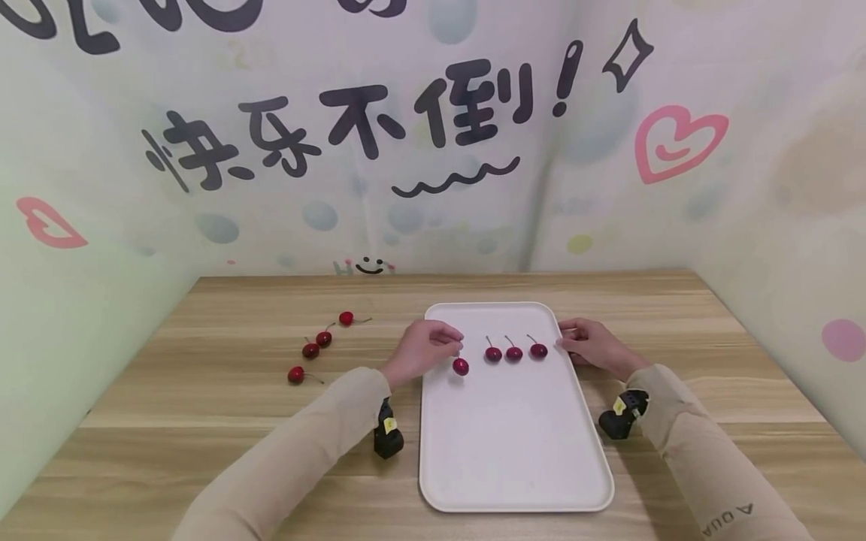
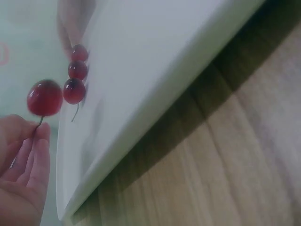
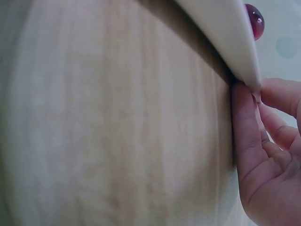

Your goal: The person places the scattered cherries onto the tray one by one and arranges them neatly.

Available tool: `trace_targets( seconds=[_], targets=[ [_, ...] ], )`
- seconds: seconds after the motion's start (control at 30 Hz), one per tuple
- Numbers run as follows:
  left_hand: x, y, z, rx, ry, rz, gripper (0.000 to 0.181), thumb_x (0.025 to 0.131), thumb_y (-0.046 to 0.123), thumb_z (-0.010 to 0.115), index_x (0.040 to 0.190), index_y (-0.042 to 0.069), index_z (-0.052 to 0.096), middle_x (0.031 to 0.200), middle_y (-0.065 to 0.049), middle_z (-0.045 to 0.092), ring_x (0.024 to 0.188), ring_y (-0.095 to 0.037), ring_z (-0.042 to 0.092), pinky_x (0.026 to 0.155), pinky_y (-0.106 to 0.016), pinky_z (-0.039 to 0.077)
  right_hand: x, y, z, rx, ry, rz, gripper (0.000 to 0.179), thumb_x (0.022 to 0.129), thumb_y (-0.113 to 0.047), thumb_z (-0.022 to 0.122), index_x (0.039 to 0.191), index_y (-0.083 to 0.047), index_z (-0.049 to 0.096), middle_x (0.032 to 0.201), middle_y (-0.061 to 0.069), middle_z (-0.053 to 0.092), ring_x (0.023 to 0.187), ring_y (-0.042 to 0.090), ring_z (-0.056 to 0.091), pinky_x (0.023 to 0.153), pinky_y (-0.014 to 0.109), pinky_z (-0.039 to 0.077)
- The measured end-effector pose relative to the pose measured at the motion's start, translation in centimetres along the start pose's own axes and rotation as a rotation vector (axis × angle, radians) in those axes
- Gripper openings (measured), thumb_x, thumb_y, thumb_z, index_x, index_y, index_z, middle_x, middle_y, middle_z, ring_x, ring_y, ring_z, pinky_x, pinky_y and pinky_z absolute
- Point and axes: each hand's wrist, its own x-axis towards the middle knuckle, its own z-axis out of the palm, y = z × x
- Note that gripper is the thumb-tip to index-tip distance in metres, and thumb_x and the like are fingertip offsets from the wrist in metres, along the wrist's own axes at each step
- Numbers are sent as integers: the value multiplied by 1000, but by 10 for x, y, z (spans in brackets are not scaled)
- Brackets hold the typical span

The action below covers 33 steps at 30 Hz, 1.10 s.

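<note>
By its stem, my left hand [image 1: 422, 349] pinches a red cherry [image 1: 461, 367], which hangs over the left part of the white tray [image 1: 514, 443]. The left wrist view shows the stem between thumb and fingertip, the cherry [image 2: 45, 98] apart from the tray. Three cherries lie on the tray in a row, among them a middle one [image 1: 514, 353], stems pointing away from me. At the tray's right edge, my right hand [image 1: 595, 347] grips the rim; thumb and finger stand on either side of it in the right wrist view.
Several cherries lie on the wooden table [image 1: 223, 421] left of the tray, strung out diagonally; the nearest cherry [image 1: 295, 375] has its stem toward the right. A printed wall cloth [image 1: 379, 218] hangs behind the table's far edge.
</note>
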Motion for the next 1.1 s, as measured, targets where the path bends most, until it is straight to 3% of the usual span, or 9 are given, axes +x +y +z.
trace_targets(
  seconds=[0.43, 0.63, 0.9, 1.1],
  targets=[
    [13, 6, 10, -82, 38, -84, 16, 83, 9, 61, 97, 1, 62, 83, -6, 65, 76, -14, 62, 72, -24, 48, -1, 2, -2, 7, -10, -43, 44, 88, -7, 52, 124, 12, 36, 95, 15, 53, 78, 11, 54, 72, 28, 50],
    [21, 6, 14, -87, 20, -126, 16, 83, 8, 61, 97, 1, 62, 79, -4, 63, 73, -12, 61, 68, -23, 48, -1, 2, -2, 22, -8, -40, 43, 88, -6, 51, 124, 12, 36, 95, 15, 54, 79, 11, 55, 73, 29, 50],
    [29, 5, 16, -64, -2, -118, 18, 82, 7, 61, 98, -1, 62, 82, -9, 65, 74, -15, 61, 67, -23, 47, -1, 0, -2, 13, -6, -14, 43, 89, -7, 51, 125, 10, 35, 98, 15, 53, 81, 14, 56, 75, 31, 49],
    [34, 1, 20, -87, -7, -153, 18, 82, 7, 61, 99, 0, 62, 83, -11, 66, 72, -15, 62, 64, -21, 47, -1, 1, -2, 16, -12, -8, 44, 89, -7, 51, 126, 10, 35, 97, 15, 52, 81, 14, 55, 75, 31, 49]
  ],
)
